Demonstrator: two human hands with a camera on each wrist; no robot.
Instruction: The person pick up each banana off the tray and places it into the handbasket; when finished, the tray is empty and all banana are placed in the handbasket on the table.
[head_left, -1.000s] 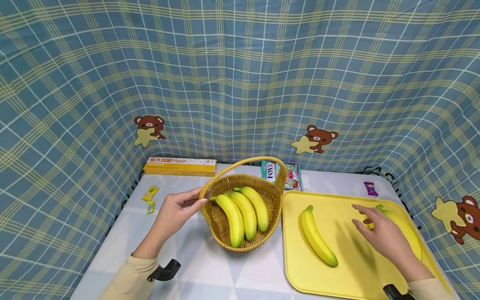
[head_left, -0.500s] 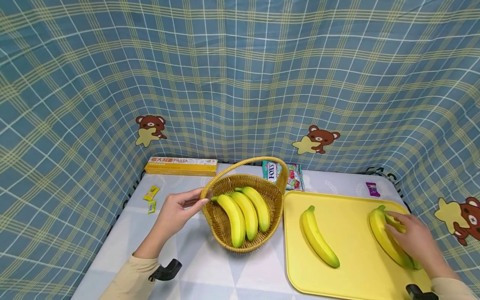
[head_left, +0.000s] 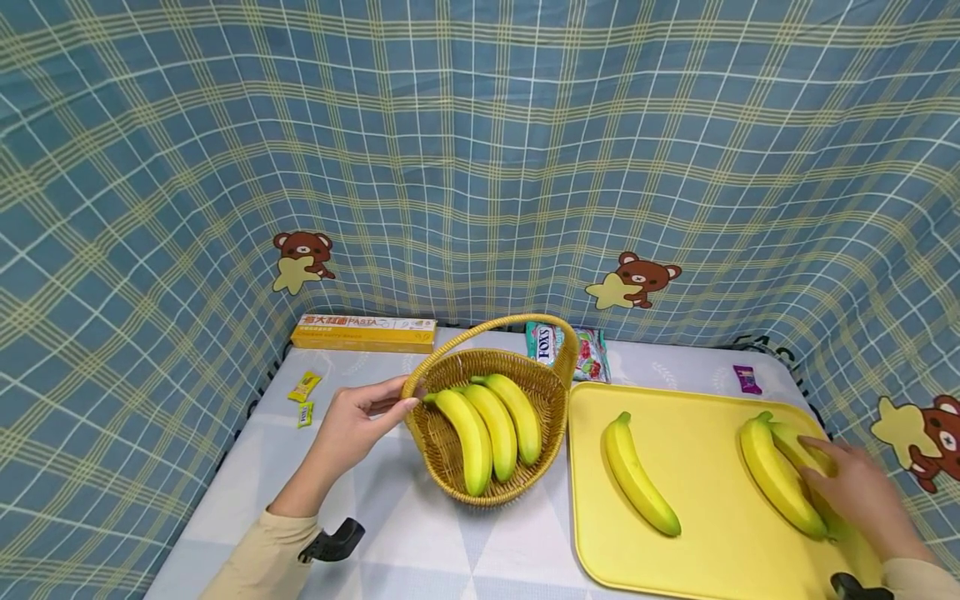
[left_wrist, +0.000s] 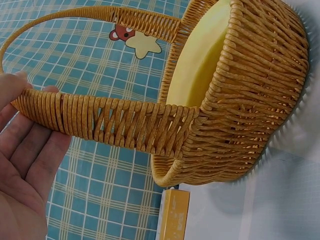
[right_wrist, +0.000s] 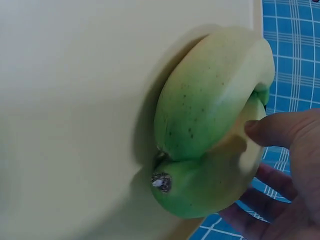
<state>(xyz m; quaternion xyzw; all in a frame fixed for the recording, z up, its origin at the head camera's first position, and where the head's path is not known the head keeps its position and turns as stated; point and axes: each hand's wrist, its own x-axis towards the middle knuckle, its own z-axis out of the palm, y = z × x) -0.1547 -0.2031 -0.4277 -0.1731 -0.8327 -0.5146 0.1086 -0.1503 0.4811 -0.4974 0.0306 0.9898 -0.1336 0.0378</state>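
My left hand (head_left: 356, 429) pinches the handle of a wicker basket (left_wrist: 250, 95) between thumb and fingers. The basket tilts towards me, and three bananas (head_left: 487, 433) lie side by side in it. On the yellow tray (head_left: 708, 500), at its right side, my right hand (head_left: 858, 496) grips the outer banana (right_wrist: 230, 177), thumb on its near face and fingers on its far side. Another banana (right_wrist: 210, 95) lies against that one. A single banana (head_left: 641, 479) rests near the tray's left side. Part of the gripped banana is hidden by the hand in the head view.
Along the back stand a yellow pasta box (head_left: 363, 335) and a bag of sweets (head_left: 588, 354) behind the basket. Two small yellow wrapped sweets (head_left: 304, 387) lie at the left, a purple one (head_left: 747, 380) beyond the tray. A checked curtain (head_left: 480, 167) surrounds the table.
My right hand has moved right across the tray, from above the paired bananas to the outer one, and now grips it. The left hand and basket have kept their place.
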